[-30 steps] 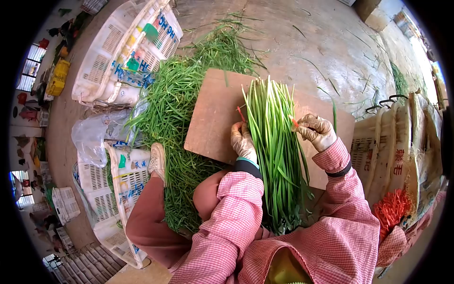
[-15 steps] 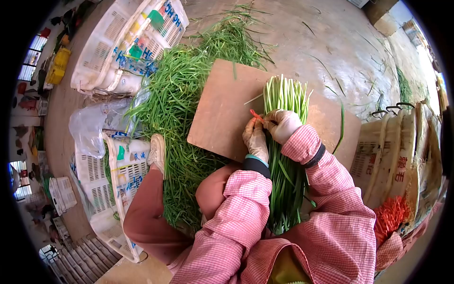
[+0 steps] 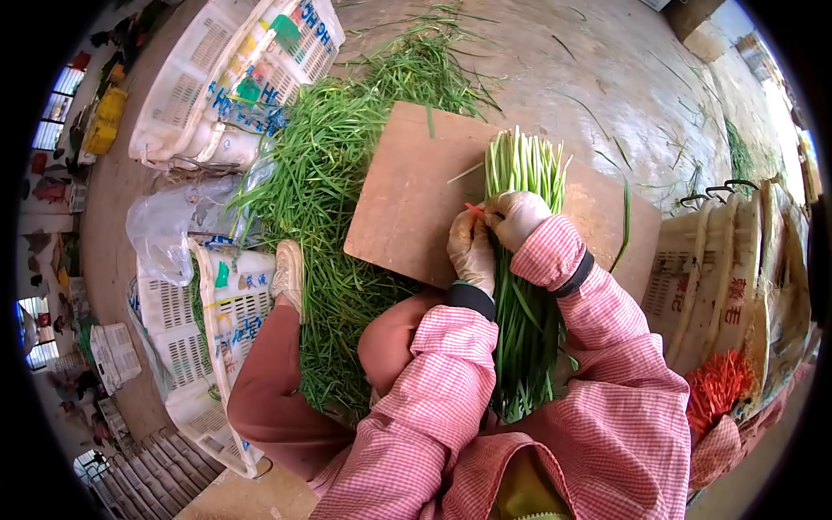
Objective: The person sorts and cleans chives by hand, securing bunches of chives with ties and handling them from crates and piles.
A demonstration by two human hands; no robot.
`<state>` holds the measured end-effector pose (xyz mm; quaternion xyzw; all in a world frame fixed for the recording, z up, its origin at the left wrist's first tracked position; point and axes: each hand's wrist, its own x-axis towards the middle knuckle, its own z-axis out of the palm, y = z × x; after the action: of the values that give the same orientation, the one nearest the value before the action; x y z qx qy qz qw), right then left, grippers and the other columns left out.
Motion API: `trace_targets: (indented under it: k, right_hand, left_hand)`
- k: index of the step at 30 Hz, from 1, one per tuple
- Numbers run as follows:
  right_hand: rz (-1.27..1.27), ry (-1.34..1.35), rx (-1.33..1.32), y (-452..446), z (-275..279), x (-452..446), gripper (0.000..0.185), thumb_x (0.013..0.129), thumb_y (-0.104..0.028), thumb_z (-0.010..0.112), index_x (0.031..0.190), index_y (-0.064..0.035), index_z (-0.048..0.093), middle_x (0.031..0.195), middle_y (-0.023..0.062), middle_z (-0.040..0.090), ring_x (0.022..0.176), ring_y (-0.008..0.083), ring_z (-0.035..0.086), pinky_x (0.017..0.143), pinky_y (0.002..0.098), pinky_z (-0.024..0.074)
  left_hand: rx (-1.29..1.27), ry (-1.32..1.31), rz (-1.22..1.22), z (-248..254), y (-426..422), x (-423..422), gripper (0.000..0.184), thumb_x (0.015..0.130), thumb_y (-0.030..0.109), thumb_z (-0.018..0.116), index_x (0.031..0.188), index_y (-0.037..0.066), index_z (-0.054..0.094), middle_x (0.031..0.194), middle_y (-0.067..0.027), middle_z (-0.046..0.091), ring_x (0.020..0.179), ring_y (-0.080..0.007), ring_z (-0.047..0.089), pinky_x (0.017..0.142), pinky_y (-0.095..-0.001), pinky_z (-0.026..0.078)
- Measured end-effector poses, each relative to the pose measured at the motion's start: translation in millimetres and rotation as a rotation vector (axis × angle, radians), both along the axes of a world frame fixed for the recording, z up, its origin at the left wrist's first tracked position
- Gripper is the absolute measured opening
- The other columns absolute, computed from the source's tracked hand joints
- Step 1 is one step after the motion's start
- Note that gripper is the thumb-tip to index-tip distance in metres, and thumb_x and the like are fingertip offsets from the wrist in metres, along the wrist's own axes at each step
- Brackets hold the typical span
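Green stalks make up one bundle (image 3: 526, 165) before us, lying over one brown board (image 3: 416, 186), pale ends pointing away and darker leaves running back toward the lap. We count two gloved hands at it: the left hand (image 3: 472, 247) at the bundle's near-left side, the right hand (image 3: 519, 218) over the stalks. Both sets of fingertips are pressed together, pinching one red tie (image 3: 475, 210) between them; how the tie runs beneath the stalks, we cannot tell. One loose pile of leaves (image 3: 321, 178) spreads across the floor left of the board, with one light shoe (image 3: 288, 270) at its edge. Of containers we count three groups of white crates: one at upper left (image 3: 186, 87), one at lower left (image 3: 178, 338) with green strands showing between its nested walls, and one at right (image 3: 693, 269), its contents hidden from us. One bunch of red strips (image 3: 718, 386) sits beside the right-hand crates, and one clear plastic bag (image 3: 160, 238) lies between the two left groups.
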<state>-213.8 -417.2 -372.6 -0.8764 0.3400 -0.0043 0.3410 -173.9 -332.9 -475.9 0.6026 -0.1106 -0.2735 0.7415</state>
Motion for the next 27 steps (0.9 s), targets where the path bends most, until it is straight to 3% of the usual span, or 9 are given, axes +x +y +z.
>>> trace_targets:
  k: [4,6,12,14,16,18,21,24,27]
  right_hand:
    - [-0.004,-0.02,-0.05,4,3,1,0.015,0.075,-0.018,0.054,0.075,-0.0064,0.063,0.076,0.0169,0.06,0.074,0.033,0.059,0.066,0.0395,0.0471]
    - [0.011,-0.001,-0.052,5,3,1,0.013,0.075,-0.015,0.055,0.08,-0.0055,0.063,0.078,0.0162,0.06,0.075,0.0323,0.059,0.066,0.0372,0.0474]
    - [0.059,-0.213,-0.066,12,5,-5,0.016,0.072,-0.008,0.061,0.087,-0.003,0.06,0.081,0.0132,0.059,0.074,0.0311,0.058,0.067,0.0349,0.0469]
    - [-0.044,-0.156,0.159,15,16,-10,0.029,0.071,-0.011,0.065,0.098,-0.0055,0.058,0.094,0.0135,0.058,0.087,0.0293,0.057,0.074,0.0336,0.0468]
    - [-0.093,-0.489,0.21,23,4,-23,0.034,0.073,-0.011,0.066,0.105,-0.0039,0.056,0.098,0.0105,0.057,0.093,0.025,0.055,0.079,0.0302,0.045]
    - [-0.201,-0.748,0.536,28,-10,-43,0.027,0.077,-0.015,0.064,0.101,-0.0025,0.059,0.097,0.0076,0.057,0.091,0.0198,0.054,0.08,0.0287,0.0436]
    - [-0.302,-0.89,0.513,39,-29,-56,0.021,0.082,-0.018,0.059,0.096,-0.0026,0.061,0.095,0.0075,0.057,0.087,0.0196,0.054,0.078,0.0296,0.0433]
    - [-0.187,-0.723,0.099,30,-11,-60,0.016,0.082,-0.015,0.058,0.094,-0.005,0.061,0.096,0.0118,0.057,0.087,0.0263,0.055,0.077,0.0324,0.0436]
    - [-0.167,-0.32,-0.467,27,20,-76,0.018,0.081,-0.018,0.057,0.096,-0.0091,0.063,0.115,0.0177,0.049,0.108,0.0337,0.044,0.089,0.0386,0.0367]
  left_hand:
    - [-0.016,-0.123,0.065,19,2,-2,0.017,0.084,0.006,0.053,0.099,0.002,0.06,0.094,-0.002,0.059,0.083,-0.0109,0.053,0.076,-0.0229,0.043]
    - [-0.097,0.388,0.099,57,6,-1,0.021,0.083,0.006,0.054,0.102,0.002,0.061,0.099,-0.0039,0.06,0.088,-0.0124,0.053,0.081,-0.0228,0.041]
    - [-0.012,0.347,0.09,65,9,9,0.018,0.081,0.007,0.059,0.097,0.001,0.062,0.095,-0.0027,0.061,0.086,-0.0111,0.054,0.081,-0.0234,0.042]
    - [-0.023,-0.005,0.099,73,12,8,0.006,0.079,0.002,0.057,0.082,0.002,0.062,0.084,-0.003,0.061,0.079,-0.0133,0.054,0.077,-0.0267,0.043]
    - [0.059,-0.741,-0.011,94,16,10,0.007,0.074,0.002,0.059,0.08,0.003,0.062,0.082,-0.0049,0.06,0.081,-0.019,0.054,0.076,-0.0313,0.044]
    - [-0.021,-0.895,-0.129,116,15,-1,0.007,0.072,0.002,0.06,0.079,0.003,0.062,0.082,-0.0065,0.06,0.081,-0.0222,0.055,0.075,-0.0325,0.044]
    - [-0.01,-0.92,-0.187,118,15,-6,0.007,0.071,0.005,0.062,0.078,0.004,0.062,0.079,-0.0064,0.06,0.081,-0.023,0.055,0.076,-0.0331,0.044]
    - [0.082,-0.762,-0.237,107,12,9,0.028,0.07,0.014,0.067,0.097,0.007,0.06,0.096,-0.0078,0.057,0.094,-0.0255,0.05,0.084,-0.0366,0.039]
    - [0.317,-0.405,-0.286,86,5,22,0.098,0.064,0.048,0.07,0.133,0.0,0.021,0.133,-0.0245,0.024,0.126,-0.035,0.02,0.102,-0.0414,0.02]
